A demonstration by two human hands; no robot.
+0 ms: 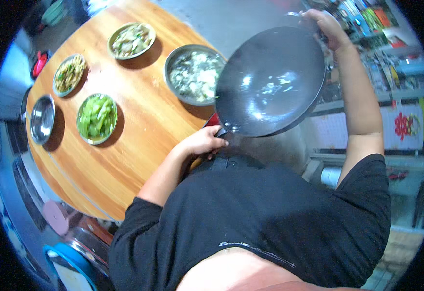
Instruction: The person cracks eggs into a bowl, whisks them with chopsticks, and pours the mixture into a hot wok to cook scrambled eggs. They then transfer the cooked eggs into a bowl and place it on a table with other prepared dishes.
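Note:
Between my two hands I hold a large dark wok (pixel 280 63), tilted, with its shiny inside in sight and a few small scraps in the bottom. My left hand (pixel 203 142) is closed round its near handle. High on the far right, my right hand (pixel 327 28) grips the opposite side by its handle; the fingers are slightly blurred. The wok's left rim overlaps the edge of a metal basin (pixel 169 88) of soup with pale and dark green pieces, which stands on the wooden table (pixel 141 116). Whether they touch, I cannot tell.
Also on the table are a bowl of mixed food (pixel 110 50), a plate of brownish food (pixel 56 87), a plate of green vegetable slices (pixel 79 130) and a shiny metal bowl (pixel 43 119). Cluttered shelves (pixel 382 68) stand at the right. A pink round stool (pixel 55 218) is at the lower left.

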